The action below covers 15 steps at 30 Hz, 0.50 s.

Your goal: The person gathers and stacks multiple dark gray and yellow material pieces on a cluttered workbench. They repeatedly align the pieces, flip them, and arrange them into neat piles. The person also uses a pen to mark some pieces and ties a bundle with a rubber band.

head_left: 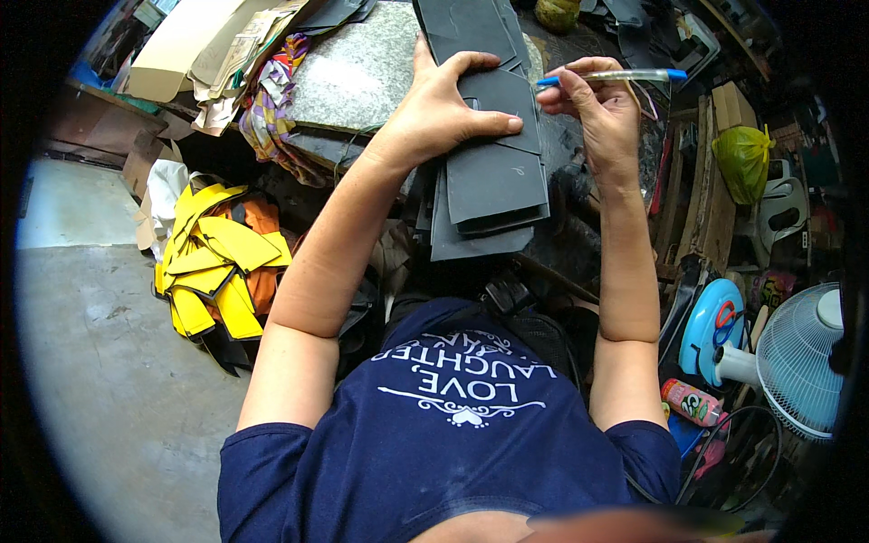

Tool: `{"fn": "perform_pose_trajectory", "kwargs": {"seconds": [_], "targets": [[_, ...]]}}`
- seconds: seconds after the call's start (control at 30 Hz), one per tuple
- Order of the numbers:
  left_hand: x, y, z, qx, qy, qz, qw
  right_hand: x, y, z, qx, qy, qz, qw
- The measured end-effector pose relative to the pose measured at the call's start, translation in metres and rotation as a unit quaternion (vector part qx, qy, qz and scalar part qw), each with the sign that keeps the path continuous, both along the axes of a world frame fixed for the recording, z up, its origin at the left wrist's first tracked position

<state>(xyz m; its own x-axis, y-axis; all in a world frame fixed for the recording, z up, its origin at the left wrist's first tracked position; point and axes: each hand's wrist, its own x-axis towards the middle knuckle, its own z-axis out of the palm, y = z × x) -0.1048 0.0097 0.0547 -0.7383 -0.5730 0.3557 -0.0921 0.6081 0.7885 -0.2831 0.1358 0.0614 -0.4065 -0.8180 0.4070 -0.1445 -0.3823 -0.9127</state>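
Note:
A stack of flat black pieces (496, 185), like cut sheets, lies at the near edge of the worktable, its layers slightly offset. My left hand (453, 109) rests over the stack's left side, thumb and fingers spread and pressing on the top pieces. Just right of the stack, my right hand (599, 113) pinches a clear ballpoint pen (625, 77) with blue ends. The pen lies nearly level above the table, apart from the black pieces. A small pale mark shows on the nearest black piece. More long black sheets (466, 32) extend toward the far side.
A speckled grey slab (362, 77) and a patterned cloth (272, 113) lie left on the table. Yellow strips (213, 262) are heaped below, left. On the right stand a white fan (801, 357) with a blue base, a yellow-green plastic bag (744, 163) and a pink bottle (692, 403).

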Motion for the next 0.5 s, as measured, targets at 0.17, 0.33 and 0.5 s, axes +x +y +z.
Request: {"fn": "perform_pose_trajectory", "kwargs": {"seconds": [0.17, 0.33, 0.5], "targets": [[0.0, -0.001, -0.002, -0.013, 0.003, 0.005, 1.0, 0.008, -0.006, -0.009, -0.021, 0.17, -0.111, 0.979], [0.0, 0.0, -0.004, -0.017, 0.013, 0.009, 1.0, 0.009, -0.008, -0.011, -0.071, 0.183, -0.091, 0.976], [0.001, -0.001, -0.005, -0.003, 0.015, 0.007, 1.0, 0.009, -0.008, -0.011, -0.033, 0.301, -0.108, 0.947]]}}
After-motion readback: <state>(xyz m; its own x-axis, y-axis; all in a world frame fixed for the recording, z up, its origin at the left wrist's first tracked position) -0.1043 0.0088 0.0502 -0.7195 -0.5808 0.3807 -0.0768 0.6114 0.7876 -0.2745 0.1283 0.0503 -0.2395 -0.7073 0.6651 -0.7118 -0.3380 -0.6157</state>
